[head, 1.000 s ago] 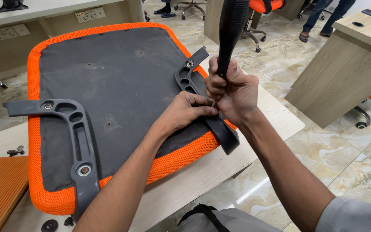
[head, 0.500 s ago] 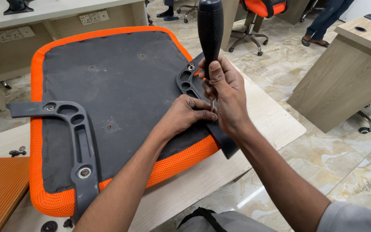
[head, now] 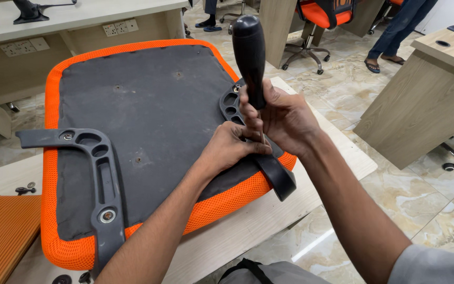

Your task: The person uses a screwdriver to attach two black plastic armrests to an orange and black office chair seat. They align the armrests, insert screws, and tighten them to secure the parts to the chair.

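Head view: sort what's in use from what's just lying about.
In use:
right hand gripping the black screwdriver
left hand on the right-side armrest bracket
upturned orange seat

Lying about:
loose screws
orange mesh panel
office chair
wooden desk

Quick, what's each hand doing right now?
Left hand: closed on the bracket, by the screwdriver tip.
Right hand: closed around the screwdriver, held upright over the seat.

Pale wooden table (head: 319, 173) bears upturned orange seat (head: 148, 131).
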